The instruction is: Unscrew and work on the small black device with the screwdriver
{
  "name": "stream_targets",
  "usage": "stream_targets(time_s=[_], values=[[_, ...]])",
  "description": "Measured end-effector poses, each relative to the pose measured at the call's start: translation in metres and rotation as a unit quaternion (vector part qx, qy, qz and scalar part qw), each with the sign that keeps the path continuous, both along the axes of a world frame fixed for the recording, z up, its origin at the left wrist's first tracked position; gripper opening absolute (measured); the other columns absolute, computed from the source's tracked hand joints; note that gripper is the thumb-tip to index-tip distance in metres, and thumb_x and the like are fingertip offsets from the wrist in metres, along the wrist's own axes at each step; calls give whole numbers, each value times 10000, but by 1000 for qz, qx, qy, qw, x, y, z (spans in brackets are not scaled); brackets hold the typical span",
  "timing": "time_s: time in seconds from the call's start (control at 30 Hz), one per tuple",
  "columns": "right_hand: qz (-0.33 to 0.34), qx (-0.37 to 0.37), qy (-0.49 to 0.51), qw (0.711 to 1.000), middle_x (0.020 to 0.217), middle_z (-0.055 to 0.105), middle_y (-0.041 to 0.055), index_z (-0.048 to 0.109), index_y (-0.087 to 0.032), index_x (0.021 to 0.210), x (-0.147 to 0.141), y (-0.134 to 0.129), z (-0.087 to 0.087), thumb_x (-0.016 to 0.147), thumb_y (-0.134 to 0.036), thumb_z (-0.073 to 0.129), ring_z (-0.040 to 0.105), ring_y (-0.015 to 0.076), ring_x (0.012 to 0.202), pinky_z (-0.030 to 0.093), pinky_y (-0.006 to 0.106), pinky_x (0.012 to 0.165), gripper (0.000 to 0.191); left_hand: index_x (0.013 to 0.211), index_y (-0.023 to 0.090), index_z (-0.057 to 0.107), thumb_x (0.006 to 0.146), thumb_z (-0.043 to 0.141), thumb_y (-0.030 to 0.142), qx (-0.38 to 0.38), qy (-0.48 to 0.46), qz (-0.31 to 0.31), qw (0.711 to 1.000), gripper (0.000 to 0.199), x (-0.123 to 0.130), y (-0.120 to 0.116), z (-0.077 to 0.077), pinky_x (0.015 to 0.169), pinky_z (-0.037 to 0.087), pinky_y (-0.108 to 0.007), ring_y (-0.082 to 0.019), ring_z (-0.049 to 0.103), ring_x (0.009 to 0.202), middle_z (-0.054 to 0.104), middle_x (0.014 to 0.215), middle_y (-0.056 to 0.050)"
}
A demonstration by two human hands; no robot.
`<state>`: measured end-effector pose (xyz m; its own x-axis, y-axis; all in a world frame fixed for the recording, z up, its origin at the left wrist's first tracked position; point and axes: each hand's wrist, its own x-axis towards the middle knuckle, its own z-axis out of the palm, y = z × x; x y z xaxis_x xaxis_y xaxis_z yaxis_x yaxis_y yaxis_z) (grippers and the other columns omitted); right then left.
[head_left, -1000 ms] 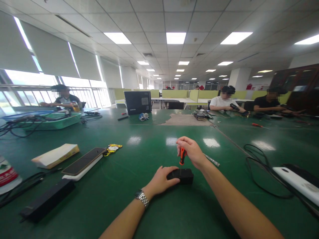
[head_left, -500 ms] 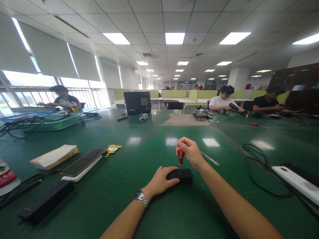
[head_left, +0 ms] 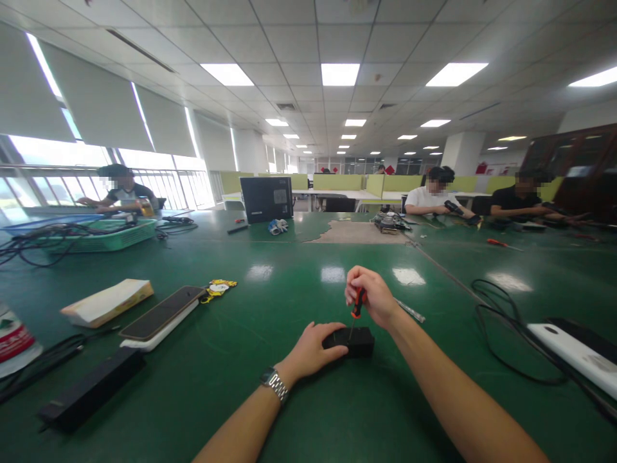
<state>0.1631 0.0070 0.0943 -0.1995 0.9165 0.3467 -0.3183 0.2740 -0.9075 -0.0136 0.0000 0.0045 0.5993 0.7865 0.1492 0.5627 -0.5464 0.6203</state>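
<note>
A small black box-shaped device (head_left: 361, 342) lies on the green table, and my left hand (head_left: 312, 349) is wrapped round its left end, pressing it down. My right hand (head_left: 373, 297) grips the orange-and-black handle of a screwdriver (head_left: 357, 305) above the device. The screwdriver leans slightly to the right, and its thin shaft runs down to the top face of the device. Whether the tip sits in a screw is too small to tell. Just behind my right wrist lies a slim, clear-handled tool (head_left: 411, 311), partly hidden by the hand.
To the left lie a phone (head_left: 164, 312) on a white object, a pad of paper (head_left: 108, 301), a long black bar (head_left: 91, 389) and a bottle (head_left: 17, 344). Cables (head_left: 506, 321) and a white device (head_left: 573, 357) are at right. Co-workers sit at the far edges.
My right hand has shifted slightly right, tilting the screwdriver's handle rightward from nearly upright. My left hand keeps its hold on the black device.
</note>
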Motion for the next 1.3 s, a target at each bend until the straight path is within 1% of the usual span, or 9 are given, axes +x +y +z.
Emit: stream_targets(time_s=[0.07,0.13,0.27,0.33,0.43,0.53,0.73,0.93,1.3], values=[[34,-10,19,999,526,491,-44,547,-199,695,0,-1,1,695,-227,543,500,129,516,433,268,557,29,1245,280,560,840,632,404,1,2,-1,1000,429,0,0,0,1050,325,-428,-252,542,1077,618,1232,-10],[45,-10,24,999,577,501,-34,545,-197,702,-2,-2,1,719,-254,546,502,128,558,448,275,593,59,1252,281,555,842,627,407,5,2,-4,1000,435,0,1,0,1046,331,-426,-252,544,1071,616,1232,-13],[74,-7,23,997,554,443,-44,499,-208,670,-5,-2,-1,760,-337,523,476,131,537,460,293,588,159,1244,287,556,846,619,417,10,-3,-7,1000,424,0,1,-1,1050,328,-435,-255,542,1072,616,1231,-5],[60,0,-4,998,574,481,-34,492,-207,653,-5,-2,-2,762,-345,531,494,136,547,457,290,579,181,1242,281,557,844,619,424,12,-4,-8,1000,428,0,1,-2,1055,326,-439,-258,543,1073,616,1233,-11],[-1,22,-66,998,620,540,-24,532,-194,654,-2,-1,-3,747,-335,595,504,124,560,424,257,558,181,1236,271,557,843,616,432,14,-3,-6,1000,428,-1,1,-2,1075,304,-453,-261,546,1077,624,1219,-19],[-35,19,-91,995,575,504,-47,550,-190,675,1,0,-4,731,-346,639,463,103,515,368,228,511,189,1233,282,555,847,616,428,11,-8,-9,1000,417,-1,2,-4,1107,253,-469,-255,542,1103,624,1226,-16],[-31,0,-73,997,583,517,-44,574,-187,704,3,-1,1,674,-328,668,453,96,496,341,218,479,171,1252,297,536,851,615,420,4,-10,-9,1000,426,-1,2,-4,1143,156,-513,-260,533,1137,615,1245,-16],[-50,25,-74,996,579,527,-39,601,-182,682,5,-2,5,655,-319,698,459,100,508,366,228,496,170,1240,291,553,847,615,417,14,-7,-8,1000,418,-1,1,-2,1133,216,-468,-256,546,1128,620,1237,-10],[-42,27,-59,997,639,532,-41,615,-185,757,4,2,0,695,-298,701,478,99,565,364,221,535,155,1251,282,547,841,631,418,3,-7,-2,1000,440,-1,2,-4,1136,193,-492,-262,533,1134,615,1244,-17]])
